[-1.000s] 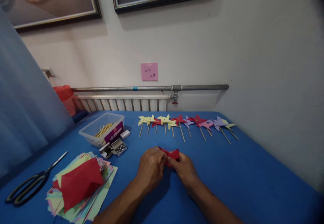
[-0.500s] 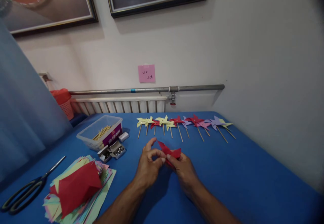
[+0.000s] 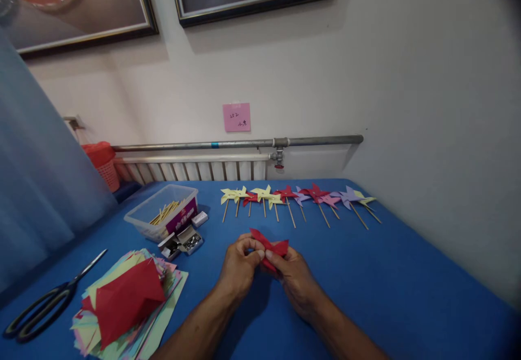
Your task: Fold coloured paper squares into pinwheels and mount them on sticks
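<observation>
A red paper pinwheel head (image 3: 275,246), its points folded inward, is held up between my two hands above the blue table. My right hand (image 3: 296,276) grips it from the right, the thumb pressed near its centre. From the left, my left hand (image 3: 241,266) pinches at the paper's edge with thumb and forefinger, the tips close to my right thumb. Whether a pin sits between those fingertips is too small to see. Beyond my hands lies a row of pinwheels (image 3: 315,193) on sticks, in yellow, red, purple and pink.
At left, a clear plastic box (image 3: 138,220) holds wooden sticks (image 3: 166,212). Small open boxes of metal pins (image 3: 191,241) stand before it. Nearer are a stack of coloured paper (image 3: 163,305) topped by red paper (image 3: 129,299), and scissors (image 3: 55,300). A radiator (image 3: 191,168) lines the wall.
My left hand's raised fingers have curled down and in towards the red paper, which has shifted slightly left and lower. The things on the table have stayed put.
</observation>
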`<state>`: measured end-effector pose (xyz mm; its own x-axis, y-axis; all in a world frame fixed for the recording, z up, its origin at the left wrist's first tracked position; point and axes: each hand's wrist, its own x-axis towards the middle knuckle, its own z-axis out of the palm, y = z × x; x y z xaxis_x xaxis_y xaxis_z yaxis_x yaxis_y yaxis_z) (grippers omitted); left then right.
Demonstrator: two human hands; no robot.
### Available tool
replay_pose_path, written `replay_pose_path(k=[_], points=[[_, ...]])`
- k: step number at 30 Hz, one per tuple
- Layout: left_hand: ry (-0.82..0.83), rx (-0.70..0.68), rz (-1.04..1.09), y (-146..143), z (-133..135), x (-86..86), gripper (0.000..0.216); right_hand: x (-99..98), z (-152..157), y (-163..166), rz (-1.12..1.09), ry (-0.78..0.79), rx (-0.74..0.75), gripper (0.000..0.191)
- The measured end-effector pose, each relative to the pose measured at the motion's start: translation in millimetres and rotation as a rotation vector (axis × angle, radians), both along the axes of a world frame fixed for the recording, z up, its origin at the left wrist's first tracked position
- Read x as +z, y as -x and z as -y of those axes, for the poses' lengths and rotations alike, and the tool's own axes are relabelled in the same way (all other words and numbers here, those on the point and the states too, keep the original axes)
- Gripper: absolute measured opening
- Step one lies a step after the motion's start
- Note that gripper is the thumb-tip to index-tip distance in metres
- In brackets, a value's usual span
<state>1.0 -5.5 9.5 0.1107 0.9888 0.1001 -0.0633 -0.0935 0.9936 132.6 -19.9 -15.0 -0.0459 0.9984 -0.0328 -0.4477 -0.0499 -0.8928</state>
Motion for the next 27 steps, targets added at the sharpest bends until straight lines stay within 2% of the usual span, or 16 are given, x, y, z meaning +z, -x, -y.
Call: replay_pose_path(k=[4,9,17,21,27], points=[[-0.049,0.064,-0.084,2,0,0.6,0.007,0.3,0,-1,0.020,-0.002,0.041,0.038],[-0.125,0.120,-0.200,1,3,1.8,0.007,-2.6,-2,-2,0.054,-0.012,0.039,0.039],[-0.028,0.124,-0.193,-3,6,1.2,0.009,-5.5,-4,-3,0.085,0.002,-0.045,0.036],[-0.025,0.131,-0.176,-3,6,1.1,0.011,-9.5,-7,-3,0.117,-0.021,-0.086,0.036],[-0.055,0.127,-0.261,-1,5,-0.7,0.010,-18.9,-13,-6,0.184,-0.052,-0.113,0.035]])
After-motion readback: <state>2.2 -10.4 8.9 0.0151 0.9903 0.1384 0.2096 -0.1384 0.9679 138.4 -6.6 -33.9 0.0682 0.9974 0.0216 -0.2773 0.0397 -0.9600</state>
